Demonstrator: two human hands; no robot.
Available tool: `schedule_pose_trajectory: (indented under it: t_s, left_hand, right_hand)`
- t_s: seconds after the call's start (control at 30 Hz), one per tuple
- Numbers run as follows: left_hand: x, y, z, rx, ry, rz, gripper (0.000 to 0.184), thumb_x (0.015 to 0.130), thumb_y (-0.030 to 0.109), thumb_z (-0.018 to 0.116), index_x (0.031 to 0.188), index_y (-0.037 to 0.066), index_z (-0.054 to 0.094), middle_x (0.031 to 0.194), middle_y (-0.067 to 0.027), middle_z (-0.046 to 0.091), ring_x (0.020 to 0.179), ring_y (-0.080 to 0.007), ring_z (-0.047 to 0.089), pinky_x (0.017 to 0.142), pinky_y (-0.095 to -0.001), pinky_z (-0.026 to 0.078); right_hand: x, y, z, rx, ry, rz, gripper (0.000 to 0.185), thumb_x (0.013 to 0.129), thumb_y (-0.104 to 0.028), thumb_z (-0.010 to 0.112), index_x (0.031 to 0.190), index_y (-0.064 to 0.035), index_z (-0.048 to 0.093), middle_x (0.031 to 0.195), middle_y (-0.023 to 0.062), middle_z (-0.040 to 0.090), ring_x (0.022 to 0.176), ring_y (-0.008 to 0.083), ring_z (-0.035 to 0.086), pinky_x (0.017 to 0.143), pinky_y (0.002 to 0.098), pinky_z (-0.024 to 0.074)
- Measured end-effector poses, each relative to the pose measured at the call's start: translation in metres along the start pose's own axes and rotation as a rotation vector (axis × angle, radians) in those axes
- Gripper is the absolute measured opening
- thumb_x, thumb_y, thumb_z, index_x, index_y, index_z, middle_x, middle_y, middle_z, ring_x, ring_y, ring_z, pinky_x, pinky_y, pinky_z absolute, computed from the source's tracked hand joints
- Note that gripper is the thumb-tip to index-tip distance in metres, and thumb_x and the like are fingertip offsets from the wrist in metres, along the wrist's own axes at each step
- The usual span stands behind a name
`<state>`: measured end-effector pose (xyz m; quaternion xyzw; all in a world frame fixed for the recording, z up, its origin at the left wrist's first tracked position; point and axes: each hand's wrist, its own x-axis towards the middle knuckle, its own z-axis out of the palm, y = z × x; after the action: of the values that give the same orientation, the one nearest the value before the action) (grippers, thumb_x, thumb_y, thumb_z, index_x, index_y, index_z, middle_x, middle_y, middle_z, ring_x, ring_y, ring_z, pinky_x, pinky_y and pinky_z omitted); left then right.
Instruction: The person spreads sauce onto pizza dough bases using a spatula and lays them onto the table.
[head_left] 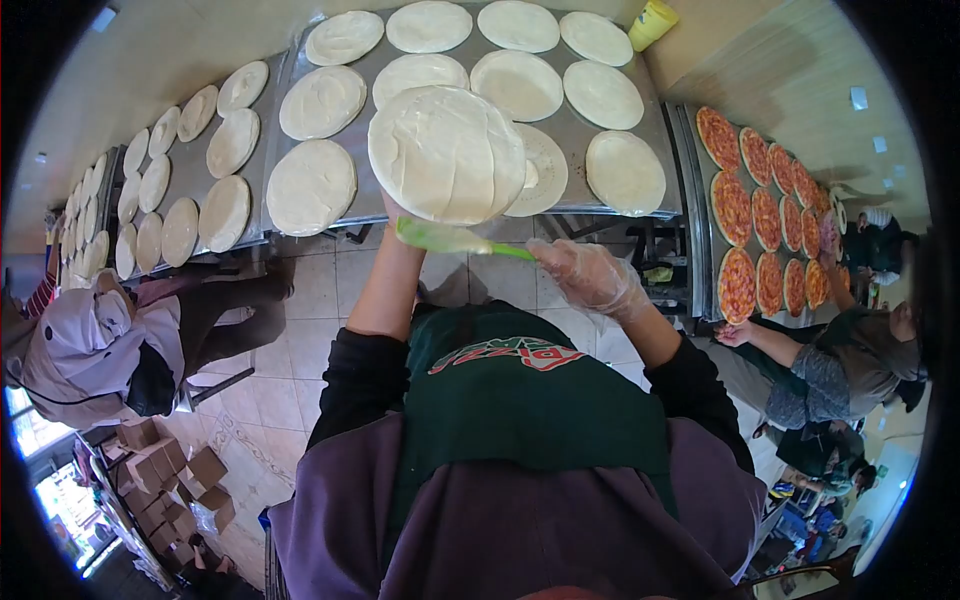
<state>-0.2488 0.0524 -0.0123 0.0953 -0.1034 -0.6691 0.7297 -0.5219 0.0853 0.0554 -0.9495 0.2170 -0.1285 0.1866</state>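
A round dough base (446, 155) coated with a pale creamy spread is held up above the table, in front of my body. My left hand (392, 212) is under its near edge, with the fingers mostly hidden by the dough. In my gloved right hand (592, 278) is the handle of a green spatula (440, 238), its blade smeared with the spread and pointing left, just below the dough's near edge. Behind the raised base, another base (545, 172) lies partly covered on the metal table (380, 205).
More dough bases (318, 187) lie in rows on the tables ahead and left. At right, a table holds red-topped bases (737, 285), with co-workers (850, 365) beside it. Another person (110, 345) stands left. A yellow cup (652, 25) and cardboard boxes (157, 467) are visible.
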Motion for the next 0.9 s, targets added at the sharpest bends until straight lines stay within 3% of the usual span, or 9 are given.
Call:
schedule_pose_trajectory:
  t_s: [0.03, 0.1, 0.13, 0.27, 0.43, 0.5, 0.63, 0.8, 0.9]
  left_hand:
    - [-0.002, 0.002, 0.005, 0.0, -0.002, 0.002, 0.056, 0.094, 0.047, 0.037, 0.139, 0.013, 0.036, 0.139, -0.0097, 0.043, 0.123, -0.0297, 0.046, 0.103, -0.0473, 0.038]
    - [-0.006, 0.004, 0.012, -0.093, -0.005, -0.083, 0.055, 0.095, 0.045, 0.037, 0.139, 0.013, 0.037, 0.14, -0.0104, 0.043, 0.123, -0.0297, 0.046, 0.103, -0.0471, 0.039]
    - [-0.006, 0.005, 0.008, -0.092, -0.005, -0.083, 0.055, 0.095, 0.045, 0.037, 0.139, 0.013, 0.037, 0.14, -0.0104, 0.043, 0.123, -0.0297, 0.046, 0.103, -0.0471, 0.039]
    - [-0.004, 0.013, 0.002, -0.111, -0.011, -0.099, 0.057, 0.094, 0.047, 0.036, 0.14, 0.012, 0.036, 0.141, -0.0118, 0.041, 0.126, -0.0323, 0.043, 0.104, -0.05, 0.036]
    - [0.0, 0.017, 0.007, -0.317, -0.192, -0.088, 0.058, 0.094, 0.047, 0.036, 0.14, 0.011, 0.036, 0.141, -0.0117, 0.041, 0.127, -0.0334, 0.041, 0.105, -0.0521, 0.035]
    - [0.005, 0.013, 0.013, -0.107, 0.009, 0.112, 0.06, 0.092, 0.05, 0.038, 0.139, 0.012, 0.037, 0.14, -0.011, 0.043, 0.126, -0.0335, 0.042, 0.105, -0.0519, 0.035]
    - [0.006, 0.001, 0.008, -0.232, -0.104, 0.127, 0.062, 0.09, 0.053, 0.041, 0.138, 0.013, 0.039, 0.138, -0.0106, 0.045, 0.126, -0.0335, 0.042, 0.105, -0.0519, 0.033]
    - [0.004, 0.001, 0.024, -0.127, 0.036, 0.238, 0.063, 0.089, 0.055, 0.039, 0.138, 0.015, 0.037, 0.14, -0.009, 0.042, 0.129, -0.0329, 0.038, 0.107, -0.0517, 0.03]
    - [0.002, 0.01, 0.028, -0.181, 0.053, 0.208, 0.062, 0.088, 0.054, 0.042, 0.137, 0.014, 0.041, 0.139, -0.0091, 0.044, 0.128, -0.0333, 0.039, 0.107, -0.054, 0.029]
  right_hand:
    - [0.0, 0.007, 0.003, -0.001, 0.0, -0.003, 0.055, 0.078, 0.005, 0.057, 0.129, -0.0084, 0.04, 0.082, 0.0124, 0.06, 0.065, 0.0311, 0.062, 0.053, 0.0384, 0.0505]
    - [0.005, 0.031, 0.01, 0.056, 0.466, -0.21, 0.038, 0.081, 0.0, 0.056, 0.118, -0.0082, 0.052, 0.09, 0.0135, 0.063, 0.069, 0.0313, 0.063, 0.056, 0.0385, 0.0528]
    - [0.005, 0.035, -0.002, -0.028, 0.383, -0.035, 0.031, 0.084, -0.001, 0.055, 0.114, -0.0072, 0.055, 0.096, 0.0153, 0.064, 0.073, 0.0323, 0.064, 0.06, 0.0381, 0.0538]
    - [0.007, 0.058, -0.011, -0.177, 0.317, 0.146, 0.026, 0.087, -0.003, 0.053, 0.113, -0.0028, 0.055, 0.087, 0.017, 0.062, 0.071, 0.034, 0.063, 0.06, 0.0406, 0.053]
    - [-0.005, 0.045, 0.013, -0.077, 0.377, 0.012, 0.031, 0.085, -0.002, 0.055, 0.116, -0.0022, 0.053, 0.081, 0.0168, 0.06, 0.068, 0.0344, 0.061, 0.056, 0.0398, 0.0505]
    - [-0.013, 0.029, 0.027, -0.065, 0.341, 0.04, 0.033, 0.084, -0.001, 0.055, 0.117, -0.002, 0.053, 0.081, 0.0167, 0.06, 0.067, 0.0345, 0.061, 0.054, 0.0392, 0.0496]
    - [-0.021, -0.013, 0.038, 0.081, 0.336, 0.064, 0.036, 0.081, 0.004, 0.056, 0.117, -0.0006, 0.052, 0.082, 0.0183, 0.061, 0.071, 0.0354, 0.062, 0.056, 0.0388, 0.0502]
    - [-0.005, -0.033, 0.022, 0.14, 0.443, 0.052, 0.031, 0.082, 0.004, 0.056, 0.113, -0.0005, 0.053, 0.087, 0.0206, 0.062, 0.077, 0.0365, 0.063, 0.063, 0.0398, 0.051]
    - [-0.004, -0.023, 0.008, 0.298, 0.501, 0.2, 0.023, 0.087, 0.0, 0.054, 0.11, -0.001, 0.054, 0.089, 0.0212, 0.062, 0.079, 0.037, 0.063, 0.066, 0.0382, 0.0504]
